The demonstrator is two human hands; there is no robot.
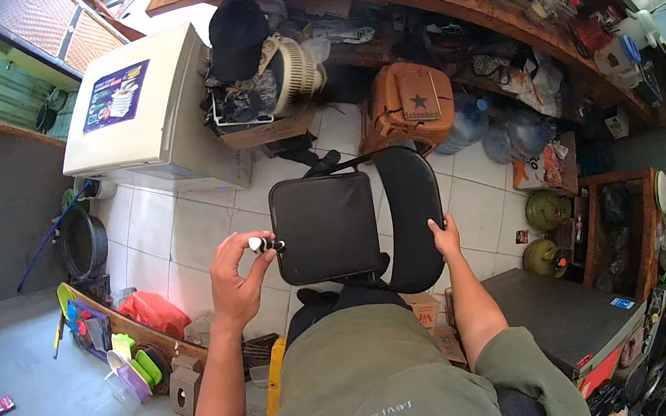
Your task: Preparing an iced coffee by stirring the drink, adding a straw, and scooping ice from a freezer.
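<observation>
In front of me stands a black folding chair (323,223) with a padded square seat; its curved backrest (413,212) is on the right. My right hand (447,238) is closed on the outer edge of that backrest, thumb over the top and fingers mostly hidden behind. Over the seat's left edge, my left hand (233,283) pinches a small black-and-white stick-like object (266,244) between thumb and fingers. The object's white end sits by the fingertips and its banded black end points toward the seat. Its exact kind is not clear.
A white fridge (159,118) stands at the far left, beside a cream fan (295,73). Beyond the chair are an orange-brown case (405,103) and large blue water bottles (464,122). Green gas cylinders (547,210) stand right. A red plastic bag (155,315) lies left on the tiled floor.
</observation>
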